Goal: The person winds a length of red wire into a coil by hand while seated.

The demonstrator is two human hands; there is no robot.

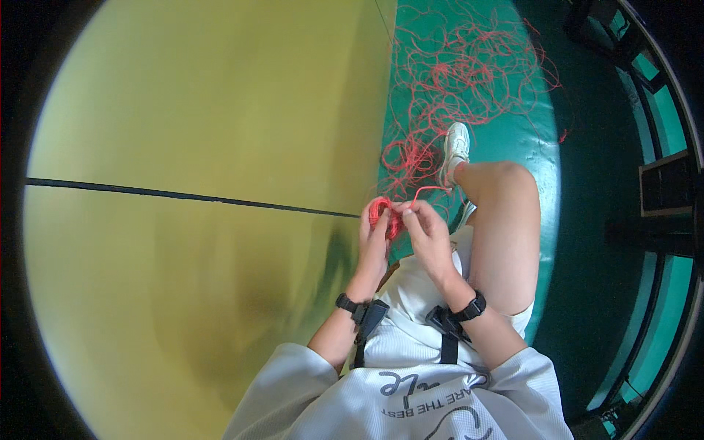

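Observation:
My left hand (372, 246) is closed around a small bundle of red cord (386, 224), held above my lap. Just to its right, my right hand (429, 242) pinches a red strand at the bundle, thumb and index finger together. A loop of that strand (429, 188) stands up beyond my fingers. Farther forward, a large loose tangle of red cord (462, 70) lies spread over the green floor, with denser loops (411, 158) beside my white shoe.
A yellow surface (183, 95) with a dark seam (195, 198) fills the left side. The green floor (539, 176) runs along the right of my bent leg (506, 235). Dark frames (660, 235) line the far right edge, beyond a shadowed strip.

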